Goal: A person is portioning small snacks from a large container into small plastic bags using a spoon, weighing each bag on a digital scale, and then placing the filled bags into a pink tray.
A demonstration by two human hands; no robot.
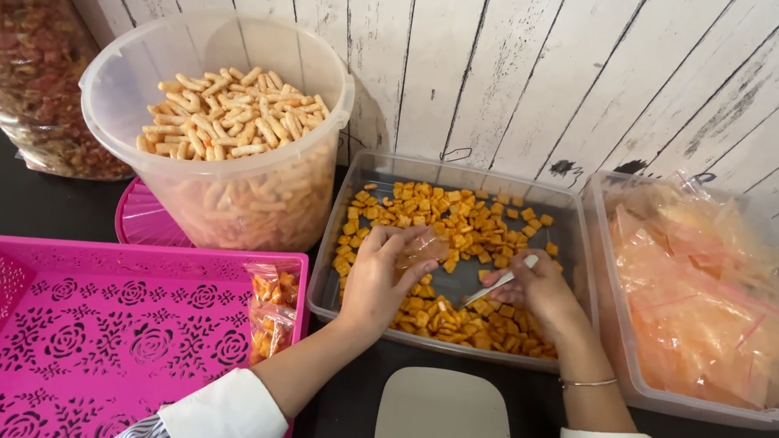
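Head view: clear tub (574, 234) holds orange crackers (454, 219).

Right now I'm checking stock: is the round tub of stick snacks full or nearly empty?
Nearly full: the pale sticks heap close under the rim of the round clear tub.

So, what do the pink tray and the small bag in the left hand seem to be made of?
The pink tray looks like moulded plastic, glossy, with a pierced flower pattern. The small bag in the left hand seems thin clear plastic film: the orange squares show through it and it crinkles.
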